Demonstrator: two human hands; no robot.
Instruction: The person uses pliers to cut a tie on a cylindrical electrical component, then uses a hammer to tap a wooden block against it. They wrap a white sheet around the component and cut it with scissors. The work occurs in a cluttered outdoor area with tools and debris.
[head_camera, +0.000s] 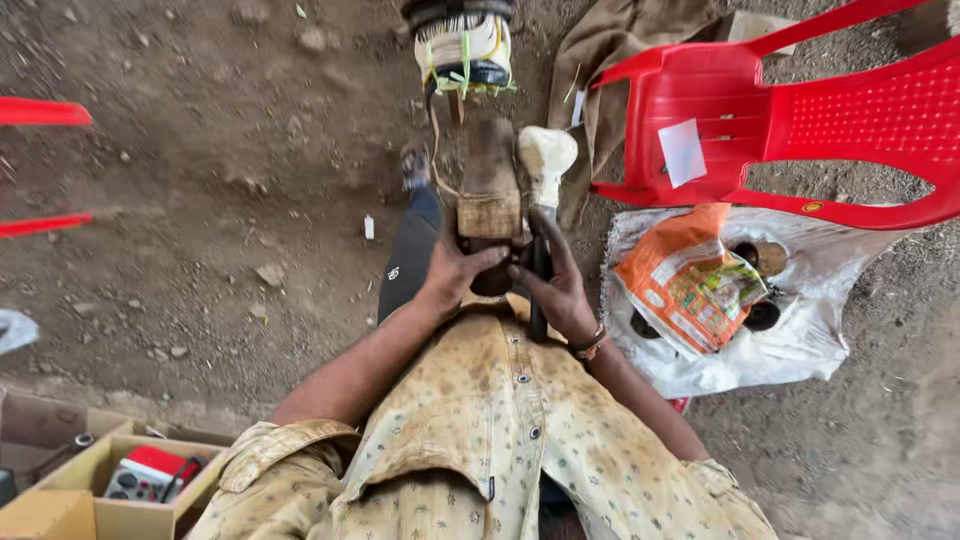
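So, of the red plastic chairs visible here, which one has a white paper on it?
The red chair lying at the upper right, beside the white sack, carries a white paper. The red chair parts at the left edge show no paper.

floor: bare stony dirt (220, 150) | furniture: 1 red plastic chair (800, 120) (tipped over) | light: daylight

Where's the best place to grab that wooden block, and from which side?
Probably the wooden block is best taken by its long side faces, from the near end. It lies lengthwise away from the person, whose left hand and right hand already meet there.
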